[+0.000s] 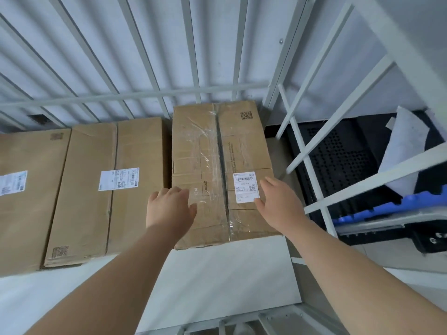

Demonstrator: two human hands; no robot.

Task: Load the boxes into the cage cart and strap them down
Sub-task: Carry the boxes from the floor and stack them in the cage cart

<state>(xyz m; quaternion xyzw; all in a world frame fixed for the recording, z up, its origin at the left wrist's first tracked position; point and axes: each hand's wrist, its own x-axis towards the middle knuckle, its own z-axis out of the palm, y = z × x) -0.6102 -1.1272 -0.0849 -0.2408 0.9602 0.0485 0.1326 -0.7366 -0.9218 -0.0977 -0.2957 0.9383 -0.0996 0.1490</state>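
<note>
1. The cage cart held three boxes in a row against its back bars
2. The taped box stood rightmost, seemingly taller than its two neighbours, with a gap before the side bars
3. The left hand lay on its top, fingers loosely bent; the right hand rested flat, fingers straight, by the label
4. Risk, as I judged it: unstrapped, the box could slide or tip into that gap

Warehouse: labelled cardboard boxes in cage cart, corrugated wall.
</note>
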